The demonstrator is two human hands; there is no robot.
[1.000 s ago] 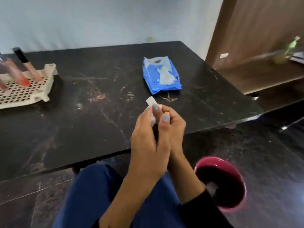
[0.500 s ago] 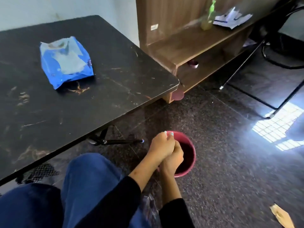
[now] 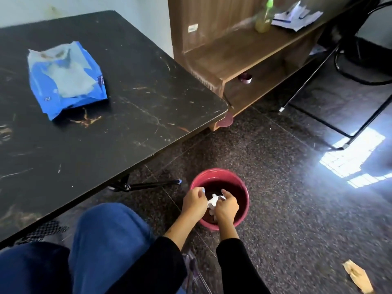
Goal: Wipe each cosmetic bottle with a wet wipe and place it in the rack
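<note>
Both hands are now parting over the bin [image 3: 241, 211], where half a second ago they were pressed together. Left hand [image 3: 194, 203] is curling its fingers, though whether they are holding anything I cannot tell. Right hand [image 3: 226, 206] is pinching the crumpled wipe [image 3: 213, 202], which is hanging between the hands above the bin's mouth. Up on the table [image 3: 137, 115] the wipe pack [image 3: 65, 79] is lying flat.

Both hands low, close together, forearms reaching down and forward.
Left hand [image 3: 194, 201] fingers curled, contents unclear; right hand [image 3: 226, 207] curled around a white crumpled wad; black sleeves.
</note>
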